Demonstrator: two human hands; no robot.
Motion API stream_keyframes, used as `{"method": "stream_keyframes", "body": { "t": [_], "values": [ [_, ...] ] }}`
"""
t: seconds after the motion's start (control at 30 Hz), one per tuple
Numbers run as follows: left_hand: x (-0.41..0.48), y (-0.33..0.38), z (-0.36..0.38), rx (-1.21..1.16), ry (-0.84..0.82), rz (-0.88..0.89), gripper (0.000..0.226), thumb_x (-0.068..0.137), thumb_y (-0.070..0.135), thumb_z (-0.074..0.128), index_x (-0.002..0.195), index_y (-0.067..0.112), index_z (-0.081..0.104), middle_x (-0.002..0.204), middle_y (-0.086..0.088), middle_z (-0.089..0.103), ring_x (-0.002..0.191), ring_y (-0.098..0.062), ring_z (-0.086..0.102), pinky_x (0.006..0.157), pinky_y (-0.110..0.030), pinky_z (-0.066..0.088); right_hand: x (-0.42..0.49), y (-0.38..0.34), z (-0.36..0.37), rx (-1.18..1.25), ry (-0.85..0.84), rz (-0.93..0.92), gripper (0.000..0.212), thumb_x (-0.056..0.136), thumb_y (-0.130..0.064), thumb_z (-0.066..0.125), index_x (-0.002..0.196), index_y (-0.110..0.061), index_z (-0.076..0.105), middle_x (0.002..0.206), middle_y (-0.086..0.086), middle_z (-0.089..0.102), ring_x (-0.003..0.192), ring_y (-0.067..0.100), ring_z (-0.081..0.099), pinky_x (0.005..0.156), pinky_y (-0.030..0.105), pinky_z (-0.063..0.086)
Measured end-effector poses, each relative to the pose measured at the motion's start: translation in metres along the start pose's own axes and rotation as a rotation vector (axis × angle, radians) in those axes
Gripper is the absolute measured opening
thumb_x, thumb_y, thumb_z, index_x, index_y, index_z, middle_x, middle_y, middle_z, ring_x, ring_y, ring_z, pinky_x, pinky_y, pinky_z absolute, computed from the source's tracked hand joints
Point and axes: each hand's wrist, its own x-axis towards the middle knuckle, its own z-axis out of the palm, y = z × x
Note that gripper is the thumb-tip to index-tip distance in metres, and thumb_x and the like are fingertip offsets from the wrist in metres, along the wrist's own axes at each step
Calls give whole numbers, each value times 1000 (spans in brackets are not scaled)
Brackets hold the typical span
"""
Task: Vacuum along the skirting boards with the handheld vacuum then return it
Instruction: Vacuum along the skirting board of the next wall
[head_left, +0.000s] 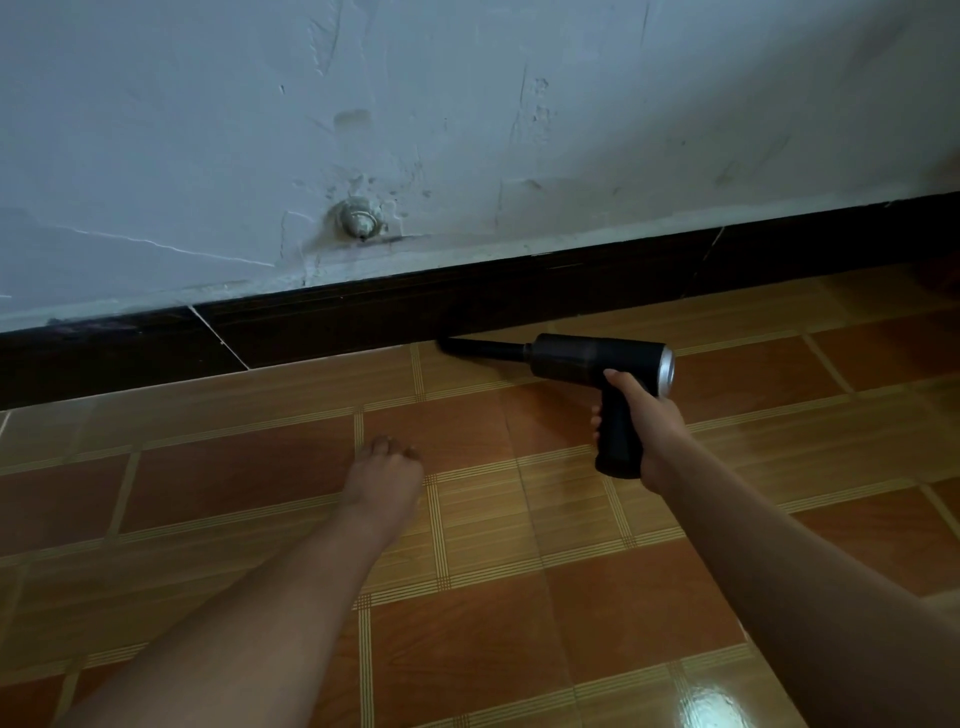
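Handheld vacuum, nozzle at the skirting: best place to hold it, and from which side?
Take the grip of the handheld vacuum, under its body, from the side away from the wall, as the right hand does. It juts clear of the body and is slim enough to wrap, leaving the nozzle free at the skirting board.

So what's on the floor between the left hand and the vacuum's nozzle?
Only bare tiled floor. The head view shows nothing lying between the left hand and the nozzle of the handheld vacuum, which points at the skirting board.
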Motion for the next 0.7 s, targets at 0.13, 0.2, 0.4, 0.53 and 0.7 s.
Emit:
{"method": "stream_keyframes", "body": {
  "t": [0.13, 0.2, 0.4, 0.53, 0.7],
  "values": [
    [-1, 0, 2, -3, 19, -8, 50, 96, 23, 46, 142, 6, 34, 141, -18, 43, 136, -31, 31, 113, -37, 22, -2, -5, -14, 8, 30, -31, 18, 87, -24, 63, 93, -8, 56, 65, 6, 59, 51, 15, 56, 49, 26, 47],
    [-2, 1, 2, -4, 16, -12, 54, 96, 26, 45, 144, 6, 30, 143, -19, 40, 138, -31, 28, 114, -36, 20, -2, -7, -21, 6, 45, -46, 18, 87, -24, 62, 93, -8, 56, 66, 6, 59, 51, 15, 56, 50, 27, 47],
    [-2, 3, 1, -28, 26, -25, 54, 96, 27, 45, 144, 7, 29, 145, -17, 37, 139, -29, 27, 115, -36, 19, -4, -12, -41, 31, 103, -64, 19, 87, -25, 62, 93, -7, 58, 68, 6, 59, 53, 15, 55, 56, 28, 48],
    [-3, 4, -1, -19, 32, -35, 55, 97, 26, 45, 145, 6, 28, 146, -16, 37, 140, -28, 26, 116, -36, 16, -4, -12, -54, 63, 130, -73, 23, 86, -27, 63, 98, -8, 58, 70, 7, 60, 56, 18, 56, 58, 30, 47],
    [-3, 8, -5, 7, 23, -59, 53, 97, 25, 45, 145, 6, 29, 148, -17, 35, 143, -29, 20, 119, -39, 7, -7, -14, -64, 98, 177, -78, 22, 86, -27, 63, 97, -9, 57, 72, 8, 59, 58, 17, 56, 59, 29, 48]
  ]
}}
